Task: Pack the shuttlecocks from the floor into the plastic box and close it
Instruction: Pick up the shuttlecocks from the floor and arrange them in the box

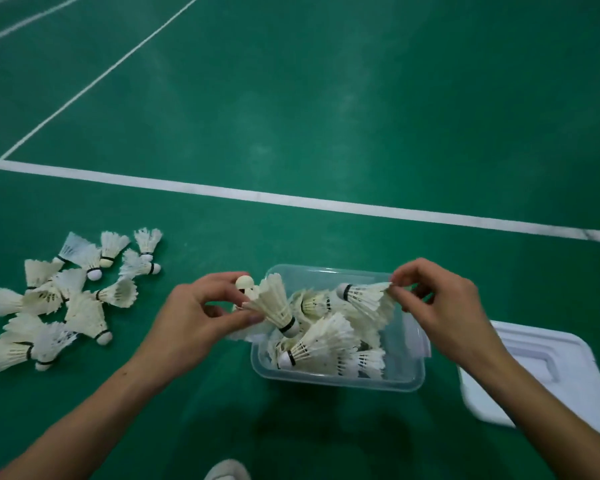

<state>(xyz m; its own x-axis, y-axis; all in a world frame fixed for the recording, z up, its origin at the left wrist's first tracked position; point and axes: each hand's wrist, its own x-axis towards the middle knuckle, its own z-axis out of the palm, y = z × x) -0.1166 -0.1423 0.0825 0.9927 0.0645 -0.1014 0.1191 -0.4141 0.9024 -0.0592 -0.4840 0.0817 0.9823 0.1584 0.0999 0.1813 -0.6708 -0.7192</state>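
we see our left hand [194, 313] at the centre-left of the frame, its fingers curled: thumb and fingertips pinch the feather edge of one shuttlecock [274, 303], which tilts with its cork pointing down and to the right over the left rim of the box. behind those fingers a second shuttlecock [245, 283] shows only its rounded cork, so we cannot tell how it is held. our right hand [440, 310] sits to the right of centre, its thumb and forefinger pinching the feather tips of another shuttlecock [364, 294]; that one lies nearly level above the box, cork pointing left. both hands are clamped on feathers, apart from each other, with the open box between and below them.

the plastic box [406, 379] is clear, rectangular and stands on the floor at lower centre. inside it a heap of white shuttlecocks [323, 344] lies jumbled, corks pointing various ways, filling much of the left and middle part. its white lid [548, 368] lies flat on the floor just beside the box, at the lower right, partly hidden by our right forearm.

at the left of the frame a loose pile of shuttlecocks [63, 296] rests on the green floor [361, 116], well apart from the box, some overlapping, some alone at the upper edge of the pile. a broad white court line [291, 199] crosses the frame beyond the box, and thinner lines run off toward the upper left. the tip of a pale shoe [227, 471] shows at the bottom edge.
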